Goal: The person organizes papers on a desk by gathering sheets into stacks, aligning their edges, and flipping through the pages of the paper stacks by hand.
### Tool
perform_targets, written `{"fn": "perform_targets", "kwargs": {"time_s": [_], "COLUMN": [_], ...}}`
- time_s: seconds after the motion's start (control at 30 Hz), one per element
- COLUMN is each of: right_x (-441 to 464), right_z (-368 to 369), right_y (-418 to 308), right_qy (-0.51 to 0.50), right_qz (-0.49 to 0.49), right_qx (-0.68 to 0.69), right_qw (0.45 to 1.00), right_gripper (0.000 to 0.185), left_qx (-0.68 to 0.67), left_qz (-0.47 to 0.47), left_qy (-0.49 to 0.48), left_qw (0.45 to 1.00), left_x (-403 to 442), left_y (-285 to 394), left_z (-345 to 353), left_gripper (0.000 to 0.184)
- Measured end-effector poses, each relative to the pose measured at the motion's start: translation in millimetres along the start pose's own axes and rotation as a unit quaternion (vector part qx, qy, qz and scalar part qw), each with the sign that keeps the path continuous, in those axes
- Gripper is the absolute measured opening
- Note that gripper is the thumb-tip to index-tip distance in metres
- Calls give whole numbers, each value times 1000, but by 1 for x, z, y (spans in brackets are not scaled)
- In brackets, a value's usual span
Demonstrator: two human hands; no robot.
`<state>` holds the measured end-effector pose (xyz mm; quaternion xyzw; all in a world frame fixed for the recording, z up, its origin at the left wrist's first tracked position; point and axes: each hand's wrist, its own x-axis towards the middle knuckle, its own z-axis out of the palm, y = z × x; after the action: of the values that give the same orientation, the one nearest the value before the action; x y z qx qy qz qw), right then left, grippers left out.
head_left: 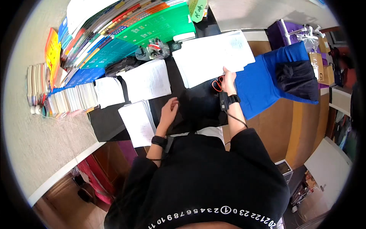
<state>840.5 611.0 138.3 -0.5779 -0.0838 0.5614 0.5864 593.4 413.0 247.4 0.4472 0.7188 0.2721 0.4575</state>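
My right hand (229,81) is at the lower right edge of a fanned stack of white paper (209,57). Scissors with orange-red handle loops (217,84) stick out on its left side; the blades are hidden by the hand, which appears closed around them. Its fingertips reach the paper's edge. My left hand (169,113) hovers over the black desk (194,105), holding nothing, fingers loosely bent and apart. To its left is another stack of white sheets (138,120), overhanging the desk's front edge. Behind lies a printed sheet stack (148,80).
A long row of books and folders (110,42) lines the back left. A pen holder (157,49) stands in front of a green folder (160,24). Smaller paper piles (109,91) sit at left. A blue chair cover (255,84) with a black cloth (297,78) adjoins the desk's right side.
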Motion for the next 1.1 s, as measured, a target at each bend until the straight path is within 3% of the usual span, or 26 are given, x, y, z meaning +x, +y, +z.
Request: {"fn": "perform_targets", "kwargs": {"time_s": [0.2,0.33,0.43,0.47,0.53,0.6,0.63,0.77,0.87,0.9,1.0,1.03,1.07,1.1], "right_x": [-100,-177,-203,-210,-230,-236,-239,-247,-247,-256,-251,-246,-234,-221], "right_z": [-2,-1,-13,-15,-9,-12,-14,-19,-26,-21,-32,-29,-38,-54], "right_y": [-70,-126,-135,-136,-131,-112,-101,-56,-43,-49,-61,-63,-56,-45], "right_qy": [-217,-344,-420,-439,-415,-381,-365,-314,-310,-305,-363,-420,-414,-403], "right_qz": [1,12,55,71,76,52,26,-71,-66,-76,-139,-141,-117,-97], "right_qx": [-84,-174,-196,-196,-174,-189,-204,-291,-272,-226,-340,-328,-337,-336], "right_qw": [973,923,885,874,890,903,908,901,909,922,856,834,838,846], "right_gripper": [31,33,35,36,39,40,41,33,26,26,38,47,49,48], "left_qx": [-87,-181,-156,-260,-286,-365,-405,-448,-452,-463,-371,-385,-282,-276], "left_qz": [93,74,96,76,-13,-6,-32,-33,7,4,52,95,129,123], "left_qy": [123,74,29,-29,-193,-181,-136,88,125,105,13,-11,-16,1], "left_qw": [984,978,983,962,938,913,904,889,883,880,927,918,951,953], "left_x": [12,9,0,0,-13,-28,-38,-63,-78,-84,-92,-93,-89,-87], "left_y": [32,59,60,44,36,20,16,-10,-8,-4,-16,-11,-27,-45], "left_z": [-36,-66,-74,-73,-83,-67,-58,-26,-34,-40,-54,-59,-59,-54], "left_gripper": [39,79,90,94,85,68,56,45,38,42,52,62,66,67]}}
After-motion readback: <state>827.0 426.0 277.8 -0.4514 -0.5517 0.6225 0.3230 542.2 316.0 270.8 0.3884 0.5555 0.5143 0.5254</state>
